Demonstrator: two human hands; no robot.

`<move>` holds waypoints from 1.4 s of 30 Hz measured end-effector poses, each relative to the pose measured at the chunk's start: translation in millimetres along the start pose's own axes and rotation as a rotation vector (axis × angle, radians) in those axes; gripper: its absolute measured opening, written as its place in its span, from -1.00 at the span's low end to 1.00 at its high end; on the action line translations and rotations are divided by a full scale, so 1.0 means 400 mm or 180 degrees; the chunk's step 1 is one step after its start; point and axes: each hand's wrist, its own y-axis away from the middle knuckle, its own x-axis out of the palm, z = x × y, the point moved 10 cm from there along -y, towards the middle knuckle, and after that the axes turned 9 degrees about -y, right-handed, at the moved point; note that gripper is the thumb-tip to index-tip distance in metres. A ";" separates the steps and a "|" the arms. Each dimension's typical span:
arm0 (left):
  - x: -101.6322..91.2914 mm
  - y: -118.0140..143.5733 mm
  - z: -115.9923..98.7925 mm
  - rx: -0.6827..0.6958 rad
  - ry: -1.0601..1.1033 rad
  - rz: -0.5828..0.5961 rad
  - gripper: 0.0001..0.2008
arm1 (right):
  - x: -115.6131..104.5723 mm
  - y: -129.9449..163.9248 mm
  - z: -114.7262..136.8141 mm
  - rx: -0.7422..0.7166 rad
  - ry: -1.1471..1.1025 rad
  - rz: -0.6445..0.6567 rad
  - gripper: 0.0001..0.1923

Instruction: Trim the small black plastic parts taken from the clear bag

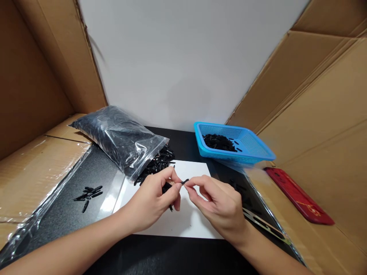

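Over a white sheet (183,225), my left hand (156,200) and my right hand (219,198) meet at their fingertips. Both pinch one small dark elongated piece (185,181), whose exact kind I cannot make out. More black pieces (166,187) are tucked in the curled fingers of my left hand. Just behind that hand, a heap of slim black pieces (155,168) spills from the mouth of a clear zip bag (120,137) packed with the same. A small group of black pieces (88,194) lies on the dark surface at left.
At the back right stands a blue plastic basket (252,143) with a pile of black pieces inside. Right of my right arm lie a flat metal-looking strip (266,225) and some dark pieces (237,187). A red case (298,196) rests on cardboard (321,141), which walls both sides.
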 end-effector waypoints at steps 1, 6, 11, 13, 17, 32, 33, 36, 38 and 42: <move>0.000 0.001 0.000 -0.0015 0.0048 -0.0008 -0.81 | 0.001 0.001 0.005 -0.0057 0.0015 0.0002 -0.85; 0.002 0.001 0.000 -0.0056 0.0241 -0.0017 -0.82 | 0.005 0.002 0.006 -0.0112 0.0027 0.0019 -0.86; -0.007 -0.001 -0.006 0.0067 -0.0245 -0.0052 -0.83 | 0.009 -0.001 -0.007 0.0045 -0.0119 0.0055 -0.86; -0.008 -0.001 -0.007 0.0117 -0.0459 0.0025 -0.83 | 0.009 0.000 -0.008 0.0073 -0.0174 0.0072 -0.86; -0.005 0.001 -0.015 0.0247 -0.0578 0.0232 -0.83 | 0.013 0.003 -0.005 0.0035 -0.0245 0.0166 -0.86; 0.037 -0.006 0.032 -0.0522 0.1529 0.0406 -0.72 | -0.014 0.008 0.005 0.0112 -0.0067 -0.0219 -0.91; 0.036 -0.007 0.034 -0.0517 0.1529 0.0381 -0.73 | -0.013 0.009 0.003 0.0143 0.0006 -0.0226 -0.90; 0.035 -0.009 0.039 -0.0474 0.1506 0.0302 -0.74 | -0.005 0.007 0.004 0.0109 0.0114 -0.0194 -0.88; 0.033 -0.010 0.038 -0.0414 0.1424 0.0235 -0.74 | -0.002 0.005 0.007 0.0051 0.0140 -0.0177 -0.87; 0.022 -0.009 0.028 -0.0299 0.1065 0.0075 -0.77 | 0.000 -0.001 0.014 -0.0055 0.0170 -0.0087 -0.83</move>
